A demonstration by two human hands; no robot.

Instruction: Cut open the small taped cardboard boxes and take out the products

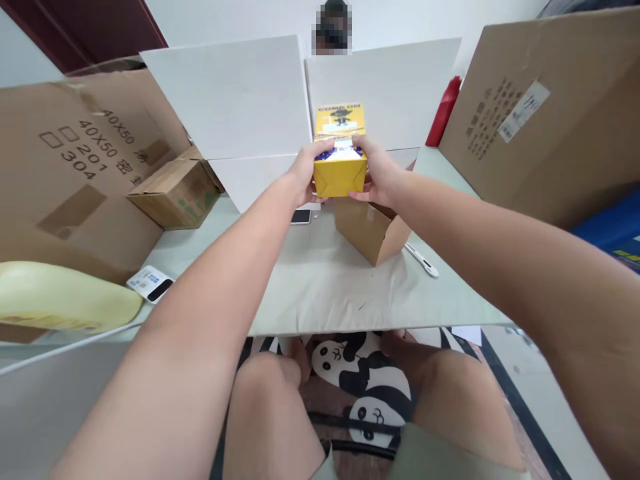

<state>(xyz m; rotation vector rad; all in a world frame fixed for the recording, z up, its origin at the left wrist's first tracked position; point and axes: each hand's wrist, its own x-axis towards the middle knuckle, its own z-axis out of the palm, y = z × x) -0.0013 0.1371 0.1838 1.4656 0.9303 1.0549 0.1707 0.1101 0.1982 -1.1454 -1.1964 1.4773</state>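
Observation:
A yellow box [340,179] with blue patches and printed lettering is held up over the far part of the table. My left hand [306,170] grips its left side, and my right hand [381,172] grips its right side. Both sets of fingers curl around the lower edges, partly out of sight. Just below and to the right stands an open brown cardboard box [367,233]. Beside that box lies a white utility knife [423,260]. A dark-screened phone [301,217] rests on the table under my left hand.
White boards [240,100] stand along the back. Large cardboard sheets [550,120] flank the table, with a red bottle [444,112] at right. A small carton [175,190], a white device [150,283] and a pale yellow object [65,297] sit left. A person's head shows behind the boards.

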